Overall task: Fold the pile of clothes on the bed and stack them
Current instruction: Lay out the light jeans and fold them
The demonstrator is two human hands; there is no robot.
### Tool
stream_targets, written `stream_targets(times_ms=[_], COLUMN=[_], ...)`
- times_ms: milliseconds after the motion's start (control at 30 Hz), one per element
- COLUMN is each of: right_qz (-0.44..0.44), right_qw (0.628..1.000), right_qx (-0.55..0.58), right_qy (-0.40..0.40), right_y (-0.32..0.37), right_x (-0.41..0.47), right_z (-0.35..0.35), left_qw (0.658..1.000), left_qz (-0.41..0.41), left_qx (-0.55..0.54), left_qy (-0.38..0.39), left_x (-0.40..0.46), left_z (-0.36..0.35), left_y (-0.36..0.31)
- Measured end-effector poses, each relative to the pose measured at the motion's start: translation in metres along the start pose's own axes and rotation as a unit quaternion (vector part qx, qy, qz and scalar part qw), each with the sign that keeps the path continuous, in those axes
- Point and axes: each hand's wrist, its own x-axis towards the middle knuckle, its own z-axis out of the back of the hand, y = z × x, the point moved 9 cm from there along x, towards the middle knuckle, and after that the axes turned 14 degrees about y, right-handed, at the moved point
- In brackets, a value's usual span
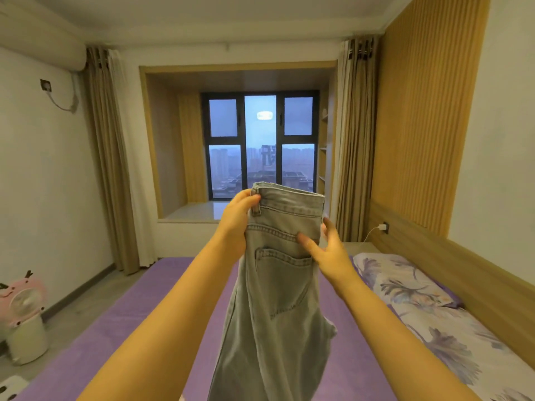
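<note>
Jeans (278,285) hang from left hand (236,219) (right hand (327,250) alongside).

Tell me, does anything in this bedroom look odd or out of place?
Nothing much stands out. The jeans hang unfolded in the air, gripped at the waistband by the left hand, with the right hand open beside them. A charger is plugged in by the headboard.

Jeans (278,285) legs ran off the bottom edge, hems unseen. Left hand (236,224) fingers were hidden behind the waistband. Right hand (327,250) was motion-blurred; contact with the denim couldn't be told. Pink plush toy (21,299) at left was blurred and clipped by the edge. Floral pillow (405,282) was cut off at right.
</note>
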Motion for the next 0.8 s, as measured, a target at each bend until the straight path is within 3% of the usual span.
stream_targets(times_ms=[100, 200, 433, 500, 567, 667, 733, 800], right_qz=[0.025, 0.021, 0.046, 0.040, 0.023, -0.005, -0.030, -0.054], right_qw=[0.996, 0.991, 0.992, 0.994, 0.997, 0.995, 0.989, 0.984], right_qx=[0.042, 0.103, 0.086, 0.064, 0.039, -0.009, -0.048, -0.070], right_qy=[0.079, 0.078, 0.074, 0.076, 0.069, 0.099, 0.134, 0.156], right_y=[0.013, 0.019, 0.035, 0.034, 0.028, 0.020, 0.014, 0.007], right_x=[0.009, 0.014, 0.022, 0.026, 0.028, 0.030, 0.029, 0.026], right_z=[-0.014, -0.018, -0.063, -0.078, -0.089, -0.113, -0.132, -0.145], left_qw=[0.998, 0.996, 0.979, 0.970, 0.934, 0.837, 0.765, 0.712], left_qz=[-0.032, -0.031, 0.052, 0.058, -0.023, -0.205, -0.213, -0.156], left_qx=[-0.048, -0.076, 0.019, 0.138, 0.307, 0.497, 0.608, 0.682], left_qy=[0.016, -0.021, -0.194, -0.192, -0.182, -0.098, -0.005, 0.060], left_x=[0.006, 0.003, -0.027, -0.032, -0.044, -0.062, -0.054, -0.042], left_z=[0.005, 0.025, 0.105, 0.118, 0.116, 0.062, 0.024, 0.008], left_y=[-0.034, -0.047, -0.025, -0.029, -0.050, -0.086, -0.079, -0.057])
